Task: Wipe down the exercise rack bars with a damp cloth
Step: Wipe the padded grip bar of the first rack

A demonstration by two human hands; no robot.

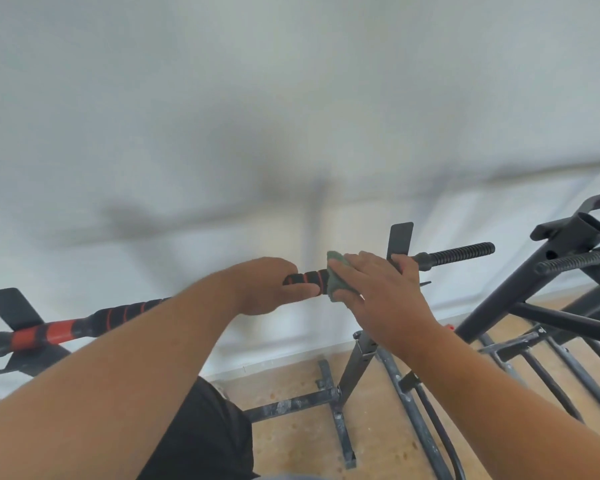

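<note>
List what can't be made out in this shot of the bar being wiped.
- Head view: most of the green cloth is hidden under the right hand; dampness cannot be told.
- The bar under the left hand is covered by its curled fingers.
- The bar's left end is cut off by the frame edge.
- The wall is blurred.
- The second rack runs off the right edge.

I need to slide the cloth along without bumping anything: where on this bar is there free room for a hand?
Free: the grip stretch between the left hand and the orange band. Crowded: the right hand presses the green cloth against the bar right beside the upright plate.
</note>
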